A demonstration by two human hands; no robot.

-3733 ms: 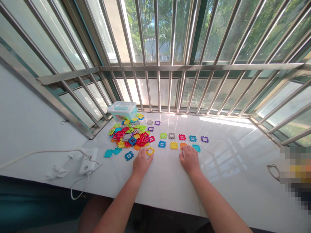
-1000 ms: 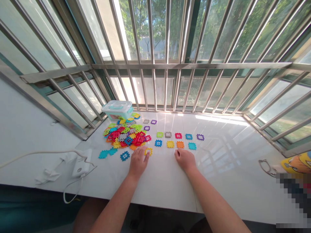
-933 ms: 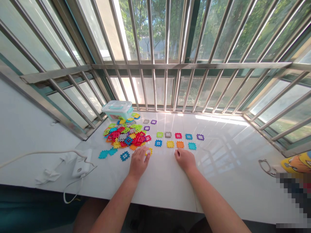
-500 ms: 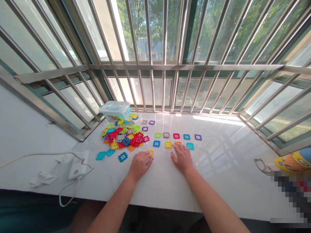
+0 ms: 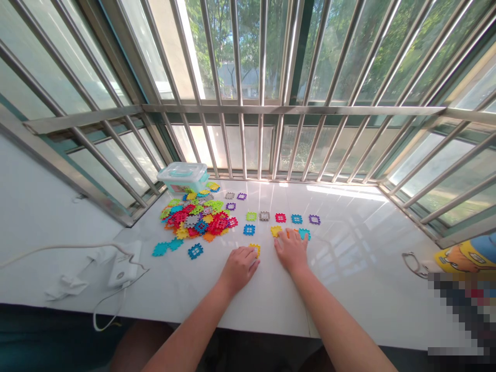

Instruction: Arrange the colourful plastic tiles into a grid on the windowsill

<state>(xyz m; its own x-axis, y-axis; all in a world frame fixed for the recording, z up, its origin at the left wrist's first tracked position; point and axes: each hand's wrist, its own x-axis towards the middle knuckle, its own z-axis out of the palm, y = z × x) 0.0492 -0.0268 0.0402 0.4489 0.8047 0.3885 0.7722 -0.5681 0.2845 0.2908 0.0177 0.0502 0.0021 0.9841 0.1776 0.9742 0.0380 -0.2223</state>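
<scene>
My left hand (image 5: 240, 265) rests on the white sill with its fingertips on a yellow square tile (image 5: 254, 249); the fingers are curled over it. My right hand (image 5: 291, 250) lies just right of it, fingers spread forward and touching the yellow tile (image 5: 276, 230) and the orange tile (image 5: 289, 232) in the near row. Beyond them a far row holds green (image 5: 251, 216), grey (image 5: 264, 215), red (image 5: 280, 217), blue (image 5: 296, 218) and purple (image 5: 314, 219) tiles. A blue tile (image 5: 248, 229) and a teal tile (image 5: 305, 233) flank my right hand's row.
A heap of coloured tiles (image 5: 196, 217) lies at the left, with a lidded clear box (image 5: 182, 177) behind it. A white power adapter and cable (image 5: 121, 267) sit near the left front edge. Metal window bars (image 5: 259, 108) enclose the sill. A metal ring (image 5: 414, 263) lies at the right.
My left hand slid right with the yellow tile under its fingers, closer to my right hand. My right hand reached forward onto the yellow and orange tiles, and the yellow one now sits askew.
</scene>
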